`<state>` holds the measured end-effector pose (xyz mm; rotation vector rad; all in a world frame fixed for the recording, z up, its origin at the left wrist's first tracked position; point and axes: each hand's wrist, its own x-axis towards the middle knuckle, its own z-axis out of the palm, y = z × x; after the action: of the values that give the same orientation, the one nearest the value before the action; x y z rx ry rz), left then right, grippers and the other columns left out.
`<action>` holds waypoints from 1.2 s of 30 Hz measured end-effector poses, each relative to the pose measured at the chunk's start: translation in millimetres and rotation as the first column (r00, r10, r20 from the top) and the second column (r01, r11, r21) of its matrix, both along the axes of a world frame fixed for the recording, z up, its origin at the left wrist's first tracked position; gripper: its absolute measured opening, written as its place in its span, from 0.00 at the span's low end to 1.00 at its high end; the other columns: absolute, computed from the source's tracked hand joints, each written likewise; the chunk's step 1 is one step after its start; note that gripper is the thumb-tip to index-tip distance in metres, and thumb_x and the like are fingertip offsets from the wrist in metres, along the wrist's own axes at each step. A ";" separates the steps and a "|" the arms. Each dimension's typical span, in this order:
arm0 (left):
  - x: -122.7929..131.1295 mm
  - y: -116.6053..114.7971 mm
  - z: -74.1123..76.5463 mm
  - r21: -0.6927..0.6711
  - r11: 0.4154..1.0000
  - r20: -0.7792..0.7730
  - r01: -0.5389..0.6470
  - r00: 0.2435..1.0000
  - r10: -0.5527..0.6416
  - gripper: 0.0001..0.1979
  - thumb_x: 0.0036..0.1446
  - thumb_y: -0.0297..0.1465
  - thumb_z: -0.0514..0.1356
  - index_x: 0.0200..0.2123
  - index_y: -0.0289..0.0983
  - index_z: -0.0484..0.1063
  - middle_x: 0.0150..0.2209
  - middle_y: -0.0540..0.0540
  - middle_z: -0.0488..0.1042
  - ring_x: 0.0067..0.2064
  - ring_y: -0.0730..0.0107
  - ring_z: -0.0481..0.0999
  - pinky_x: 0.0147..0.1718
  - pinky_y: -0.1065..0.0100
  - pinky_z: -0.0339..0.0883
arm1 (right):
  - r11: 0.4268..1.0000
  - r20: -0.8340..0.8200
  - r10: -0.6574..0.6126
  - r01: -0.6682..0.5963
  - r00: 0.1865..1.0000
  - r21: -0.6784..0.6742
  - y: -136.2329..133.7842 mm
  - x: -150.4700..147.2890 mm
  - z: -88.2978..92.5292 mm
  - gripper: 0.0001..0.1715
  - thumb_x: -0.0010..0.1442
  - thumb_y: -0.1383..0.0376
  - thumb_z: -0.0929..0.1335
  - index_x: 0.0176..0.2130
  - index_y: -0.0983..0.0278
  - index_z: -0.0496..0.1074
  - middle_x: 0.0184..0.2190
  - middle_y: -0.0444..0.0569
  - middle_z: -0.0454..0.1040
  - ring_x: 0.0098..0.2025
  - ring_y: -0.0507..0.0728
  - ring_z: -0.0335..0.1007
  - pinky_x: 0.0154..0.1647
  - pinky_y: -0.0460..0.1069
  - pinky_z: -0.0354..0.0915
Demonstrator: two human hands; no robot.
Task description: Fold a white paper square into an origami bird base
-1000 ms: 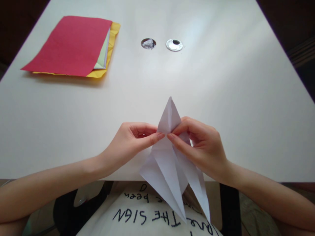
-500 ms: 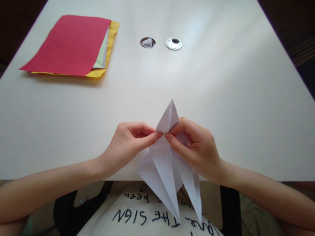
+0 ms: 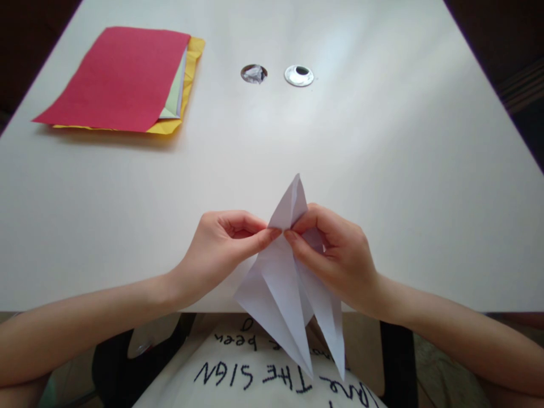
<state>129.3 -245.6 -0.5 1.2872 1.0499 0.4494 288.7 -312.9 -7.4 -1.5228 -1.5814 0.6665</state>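
Clearly largest is the smooth white rectangular table (image 3: 382,170), its near edge running just in front of the person. Below that edge spreads the person's cream fabric top (image 3: 178,391), with black lettering seen upside down, "THE SIGN" among it. At the far left of the tabletop lies a flat red paper sheet (image 3: 119,79), its near left corner pointed, on top of a creased yellow paper sheet (image 3: 194,62) that shows along the right and near sides; a pale green paper corner (image 3: 172,101) peeks out between them.

Smaller is the folded white paper piece (image 3: 278,272), held over the table's near edge, single peak pointing away and long pointed flaps hanging toward the top. The left hand (image 3: 225,238) pinches its left side between thumb and fingers; the right hand (image 3: 335,252) pinches the other side likewise, the thumb tips almost meeting at its middle.

Smallest, near the far edge, are a round silvery disc (image 3: 293,78) with a dark opening and, left of it, a round hole (image 3: 254,74) showing something pale and crumpled.
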 end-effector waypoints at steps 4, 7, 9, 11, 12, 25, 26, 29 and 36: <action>-0.4 -0.2 0.6 -0.001 1.000 0.001 0.001 1.000 -0.001 0.08 0.46 0.36 0.66 0.25 0.37 0.77 0.27 0.50 0.78 0.29 0.73 0.75 0.27 0.77 0.67 | 1.000 -0.003 0.003 -0.003 1.000 0.003 0.2 0.0 0.0 0.07 0.53 0.74 0.65 0.27 0.65 0.63 0.23 0.41 0.64 0.24 0.46 0.57 0.24 0.43 0.56; -0.6 -0.4 0.8 -0.011 1.000 0.010 0.001 1.000 -0.001 0.08 0.46 0.36 0.66 0.26 0.37 0.77 0.27 0.50 0.78 0.30 0.73 0.75 0.27 0.77 0.68 | 1.000 -0.012 0.016 -0.016 1.000 0.014 0.7 -0.3 0.5 0.07 0.53 0.74 0.65 0.26 0.64 0.63 0.24 0.41 0.64 0.24 0.47 0.58 0.25 0.44 0.56; -0.5 -0.6 0.7 -0.017 1.000 0.008 0.001 1.000 -0.001 0.08 0.46 0.36 0.66 0.26 0.37 0.77 0.28 0.49 0.78 0.30 0.71 0.75 0.28 0.76 0.68 | 0.999 -0.026 0.025 -0.025 0.999 0.020 1.1 -0.5 1.0 0.08 0.53 0.74 0.65 0.26 0.64 0.62 0.23 0.41 0.64 0.24 0.47 0.58 0.24 0.44 0.56; -0.2 -0.8 0.4 -0.021 1.000 0.004 0.003 1.000 -0.002 0.08 0.46 0.36 0.66 0.26 0.37 0.77 0.28 0.49 0.78 0.30 0.71 0.75 0.28 0.75 0.68 | 0.999 -0.042 0.030 -0.029 0.999 0.026 1.3 -0.4 1.3 0.08 0.52 0.74 0.65 0.25 0.64 0.62 0.23 0.41 0.64 0.24 0.47 0.58 0.24 0.44 0.56; -0.1 -0.9 0.2 -0.022 1.000 0.005 0.004 1.000 -0.004 0.08 0.46 0.36 0.66 0.26 0.37 0.77 0.28 0.49 0.78 0.30 0.71 0.75 0.28 0.75 0.68 | 0.999 -0.048 0.030 -0.028 0.998 0.027 1.4 -0.3 1.3 0.08 0.52 0.74 0.65 0.25 0.64 0.62 0.23 0.41 0.64 0.24 0.47 0.58 0.24 0.44 0.56; -1.6 -0.3 -2.9 -0.077 0.997 0.020 -0.001 1.000 0.003 0.09 0.46 0.36 0.66 0.26 0.37 0.76 0.27 0.50 0.77 0.30 0.74 0.74 0.28 0.77 0.66 | 0.999 -0.166 -0.024 0.016 0.986 -0.050 0.2 1.6 -1.4 0.07 0.52 0.71 0.68 0.27 0.63 0.64 0.25 0.41 0.68 0.26 0.49 0.62 0.26 0.45 0.59; -1.8 -0.4 -3.1 -0.085 0.996 0.026 -0.004 1.000 0.007 0.08 0.46 0.36 0.66 0.25 0.37 0.76 0.27 0.50 0.77 0.30 0.75 0.73 0.27 0.77 0.66 | 0.999 -0.189 -0.028 0.019 0.982 -0.050 0.0 2.1 -1.8 0.08 0.52 0.71 0.68 0.28 0.63 0.64 0.26 0.41 0.67 0.27 0.49 0.63 0.26 0.45 0.60; -2.6 -0.8 -3.9 -0.098 0.995 0.042 -0.011 0.999 0.015 0.08 0.46 0.36 0.66 0.25 0.37 0.76 0.27 0.50 0.76 0.29 0.75 0.73 0.27 0.77 0.65 | 0.997 -0.246 -0.042 0.027 0.968 -0.066 -0.8 3.5 -2.5 0.09 0.53 0.69 0.69 0.29 0.62 0.63 0.26 0.41 0.66 0.28 0.49 0.63 0.29 0.46 0.62; -3.3 -1.3 -4.7 -0.098 0.995 0.063 -0.019 0.998 0.025 0.08 0.47 0.36 0.66 0.25 0.38 0.75 0.27 0.51 0.77 0.30 0.73 0.74 0.28 0.75 0.66 | 0.998 -0.310 -0.052 0.038 0.949 -0.050 -0.8 4.4 -0.6 0.09 0.52 0.68 0.70 0.30 0.62 0.64 0.27 0.41 0.66 0.29 0.49 0.63 0.28 0.46 0.63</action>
<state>125.9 -246.9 -5.2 1.1687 1.0213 0.4481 293.1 -313.8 -8.0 -1.4011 -1.2976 0.8731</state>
